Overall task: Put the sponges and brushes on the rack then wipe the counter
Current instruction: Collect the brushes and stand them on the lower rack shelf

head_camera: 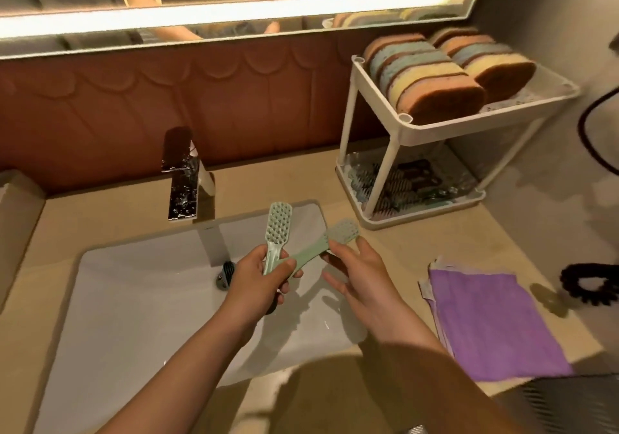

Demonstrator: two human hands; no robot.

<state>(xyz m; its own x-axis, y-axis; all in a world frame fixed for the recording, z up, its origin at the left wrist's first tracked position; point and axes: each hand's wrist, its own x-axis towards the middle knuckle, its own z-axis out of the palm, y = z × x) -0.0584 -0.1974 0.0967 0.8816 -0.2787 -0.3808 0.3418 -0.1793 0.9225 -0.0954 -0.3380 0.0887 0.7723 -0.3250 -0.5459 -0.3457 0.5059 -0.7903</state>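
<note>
Over the white sink (134, 286), my left hand (258, 283) grips the handles of two pale green brushes. One brush (277, 229) stands upright; the other brush (335, 237) slants to the right. My right hand (358, 279) pinches the slanted brush just below its head, the other fingers spread. A white two-tier rack (378, 172) stands on the counter at the back right. Its top shelf holds several sponges (432, 81) on edge. Its bottom shelf holds dark and pale brushes (402, 182), partly hidden by the clear shelf wall.
A chrome faucet (182, 179) rises behind the sink. Folded purple cloths (489, 319) lie on the beige counter (418, 239) to the right of the sink. A black scrunchie-like ring (593, 283) lies at the far right. A lit mirror runs above.
</note>
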